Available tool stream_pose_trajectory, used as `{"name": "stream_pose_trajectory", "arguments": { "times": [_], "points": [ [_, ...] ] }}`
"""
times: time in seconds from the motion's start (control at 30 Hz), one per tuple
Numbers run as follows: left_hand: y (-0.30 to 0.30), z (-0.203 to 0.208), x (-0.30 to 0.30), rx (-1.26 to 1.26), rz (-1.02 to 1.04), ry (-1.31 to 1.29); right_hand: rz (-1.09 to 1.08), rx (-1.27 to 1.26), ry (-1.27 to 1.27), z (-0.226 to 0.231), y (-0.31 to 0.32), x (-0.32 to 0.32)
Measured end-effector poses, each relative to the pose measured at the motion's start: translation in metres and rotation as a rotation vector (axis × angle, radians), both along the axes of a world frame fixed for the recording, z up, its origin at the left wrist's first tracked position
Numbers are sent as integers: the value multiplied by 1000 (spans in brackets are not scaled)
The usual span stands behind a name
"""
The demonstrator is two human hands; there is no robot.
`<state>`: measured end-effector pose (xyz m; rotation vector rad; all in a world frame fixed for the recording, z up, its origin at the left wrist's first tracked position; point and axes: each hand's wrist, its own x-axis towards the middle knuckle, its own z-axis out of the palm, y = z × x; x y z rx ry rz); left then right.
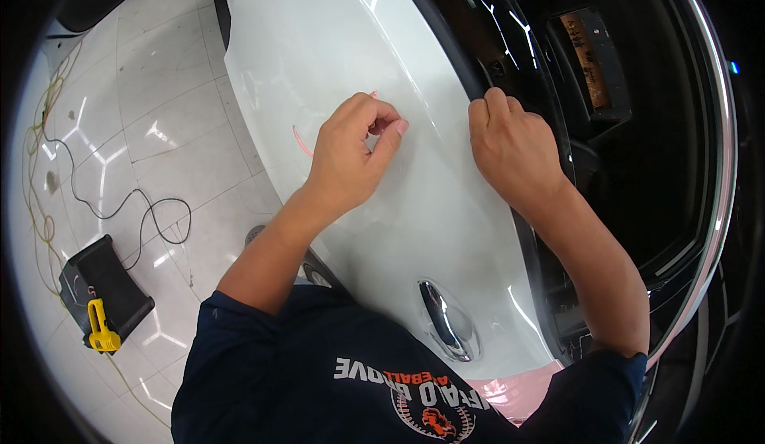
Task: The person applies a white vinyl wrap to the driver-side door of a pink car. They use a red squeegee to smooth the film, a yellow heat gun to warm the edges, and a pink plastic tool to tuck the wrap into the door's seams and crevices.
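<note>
A pale white car door (335, 37) spreads out under both hands. My left hand (347, 153) is over its middle, fingers curled in and thumb near the index finger; whatever they hold, if anything, does not show. Beside that hand a thin curved pink strip (301, 141) lies on the panel, and a small pink tip (373, 94) shows past its knuckles. My right hand (516, 153) is closed at the dark window trim (454, 49), its fingertips turned out of sight. Closer to my body sits a chrome door handle (446, 320).
Dark window glass (629, 181) fills the right side. Pink film (522, 388) covers the panel near my right sleeve. On the tiled floor to the left, a black low stool (107, 277) carries a yellow tool (102, 328). Black cable (143, 193) and yellowish hose (36, 133) trail nearby.
</note>
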<state>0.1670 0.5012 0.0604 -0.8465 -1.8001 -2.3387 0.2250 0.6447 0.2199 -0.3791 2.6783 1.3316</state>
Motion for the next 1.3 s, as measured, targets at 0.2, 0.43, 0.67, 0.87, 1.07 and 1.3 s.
{"name": "stream_pose_trajectory", "arguments": {
  "times": [0.2,0.43,0.67,0.87,1.07,1.3],
  "points": [
    [-3,-5,-1,13,-22,-57,-39,55,-40,1,-6,-7],
    [-10,-11,-2,-4,4,-10,-222,-191,60,3,-3,-13],
    [-16,-12,-3,53,4,-64,-388,-293,155,-2,-4,-5],
    [-11,-6,3,8,-51,-26,-454,-340,206,-4,-7,3],
    [29,18,12,-27,192,471,-392,-415,225,-3,-3,8],
    [67,31,-8,-69,180,745,-458,-490,247,1,-5,8]
  ]
}}
